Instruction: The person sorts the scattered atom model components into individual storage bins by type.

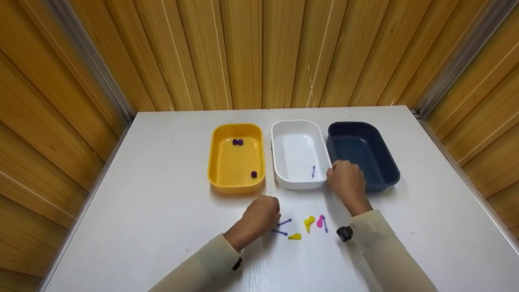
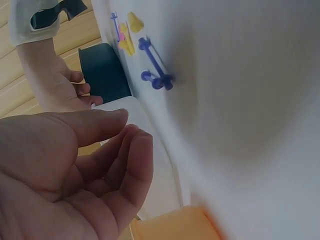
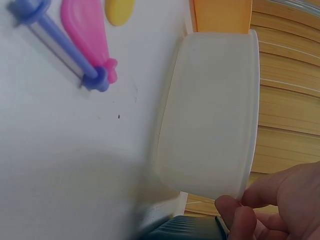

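Note:
My right hand (image 1: 348, 180) pinches the near right corner of the white tray (image 3: 210, 115) between thumb and fingers. Inside that tray lies one purple stick (image 1: 313, 171) with knobbed ends. Over the table in front of the yellow tray (image 1: 237, 189), my left hand (image 1: 261, 215) has its fingers loosely curled, the thumb (image 2: 107, 122) close to the fingertips and nothing seen between them. Just right of it lie two purple knobbed sticks (image 2: 156, 60). Farther right are yellow teardrop-shaped pieces (image 1: 309, 222), a pink teardrop-shaped piece (image 3: 87, 30) and another purple stick (image 3: 62, 45).
Three dark purple beads (image 1: 254, 174) lie in the yellow tray, left of the white one. A dark blue tray (image 1: 389, 178) stands close on the white tray's right. Wood-patterned walls (image 1: 243, 52) enclose the white table (image 1: 162, 182) at the back and sides.

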The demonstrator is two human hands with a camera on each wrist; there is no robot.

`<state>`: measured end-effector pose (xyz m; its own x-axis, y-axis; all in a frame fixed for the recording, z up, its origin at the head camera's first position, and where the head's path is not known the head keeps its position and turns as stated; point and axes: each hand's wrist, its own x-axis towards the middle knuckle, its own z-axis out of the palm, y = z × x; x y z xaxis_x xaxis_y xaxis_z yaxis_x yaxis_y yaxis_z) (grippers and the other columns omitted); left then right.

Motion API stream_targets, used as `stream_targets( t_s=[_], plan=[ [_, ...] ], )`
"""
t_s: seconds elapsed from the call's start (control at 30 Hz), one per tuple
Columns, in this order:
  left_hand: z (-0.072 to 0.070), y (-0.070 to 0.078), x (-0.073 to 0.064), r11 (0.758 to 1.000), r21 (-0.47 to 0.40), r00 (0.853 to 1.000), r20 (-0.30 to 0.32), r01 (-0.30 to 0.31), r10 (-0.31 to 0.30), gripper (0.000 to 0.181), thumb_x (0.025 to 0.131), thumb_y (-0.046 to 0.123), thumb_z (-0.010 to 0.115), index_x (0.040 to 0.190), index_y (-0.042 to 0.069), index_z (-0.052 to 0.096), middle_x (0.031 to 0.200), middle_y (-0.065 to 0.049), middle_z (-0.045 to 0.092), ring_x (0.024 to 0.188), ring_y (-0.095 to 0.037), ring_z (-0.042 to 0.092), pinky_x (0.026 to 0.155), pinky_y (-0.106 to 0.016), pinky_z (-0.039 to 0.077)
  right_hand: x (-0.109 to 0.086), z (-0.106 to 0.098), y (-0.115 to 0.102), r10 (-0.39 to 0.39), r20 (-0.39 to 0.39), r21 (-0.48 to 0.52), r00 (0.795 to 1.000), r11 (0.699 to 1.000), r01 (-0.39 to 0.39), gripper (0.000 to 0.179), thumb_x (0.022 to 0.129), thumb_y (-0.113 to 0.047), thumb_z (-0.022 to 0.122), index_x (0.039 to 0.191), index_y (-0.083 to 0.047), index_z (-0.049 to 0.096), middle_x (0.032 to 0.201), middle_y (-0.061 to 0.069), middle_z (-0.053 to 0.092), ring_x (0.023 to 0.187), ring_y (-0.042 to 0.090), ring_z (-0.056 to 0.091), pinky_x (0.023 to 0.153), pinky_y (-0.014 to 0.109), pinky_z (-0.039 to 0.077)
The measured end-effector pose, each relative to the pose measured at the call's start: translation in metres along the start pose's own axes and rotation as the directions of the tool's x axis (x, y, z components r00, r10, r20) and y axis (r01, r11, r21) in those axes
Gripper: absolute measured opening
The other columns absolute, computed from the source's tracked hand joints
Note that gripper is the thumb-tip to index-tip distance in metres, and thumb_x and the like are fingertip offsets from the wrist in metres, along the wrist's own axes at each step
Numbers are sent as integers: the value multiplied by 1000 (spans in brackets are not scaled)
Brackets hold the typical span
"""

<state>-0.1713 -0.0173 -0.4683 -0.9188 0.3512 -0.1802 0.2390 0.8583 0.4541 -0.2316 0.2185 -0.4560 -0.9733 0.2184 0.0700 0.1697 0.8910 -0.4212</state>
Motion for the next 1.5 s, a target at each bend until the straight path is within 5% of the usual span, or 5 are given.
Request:
stream_targets(
  t_s=[0.2, 0.37, 0.77, 1.5],
  plan=[
    [9, -2, -2, 1000, -30, 998, 57, 8, -7, 7, 91, 9, 72, 93, 4, 76, 83, -5, 72, 67, -12, 58, 64, -25, 55, 0, 0, 0, 2, -1, 12, 1000, 1000, -2, 24, 96, -16, 56, 84, -2, 71, 81, 17, 71, 72, 30, 62, 57, 38, 43],
    [13, -3, -3, 999, -15, 999, 34, -34, 34, 8, 89, 5, 70, 84, 4, 77, 72, -2, 69, 60, -11, 51, 56, -23, 47, 1, 2, 1, -22, -47, 18, 999, 1000, 23, 26, 94, -15, 58, 70, -6, 65, 75, 16, 69, 69, 30, 61, 55, 38, 42],
    [20, -2, -4, 999, 22, 999, 25, -30, 30, 16, 85, 4, 68, 70, 7, 71, 63, 0, 61, 55, -11, 45, 49, -25, 41, 0, 1, 1, -14, -32, 21, 999, 1000, 15, 25, 95, -15, 57, 74, -5, 65, 79, 19, 70, 71, 31, 61, 58, 41, 43],
    [21, 2, -2, 995, 95, 1000, 17, -22, 21, 12, 91, 0, 62, 81, 2, 69, 71, -5, 61, 60, -14, 47, 52, -29, 45, 0, 2, 0, 15, -15, 26, 1000, 1000, -15, 26, 95, -16, 57, 71, -8, 62, 74, 14, 66, 69, 28, 58, 55, 36, 38]
  ],
)
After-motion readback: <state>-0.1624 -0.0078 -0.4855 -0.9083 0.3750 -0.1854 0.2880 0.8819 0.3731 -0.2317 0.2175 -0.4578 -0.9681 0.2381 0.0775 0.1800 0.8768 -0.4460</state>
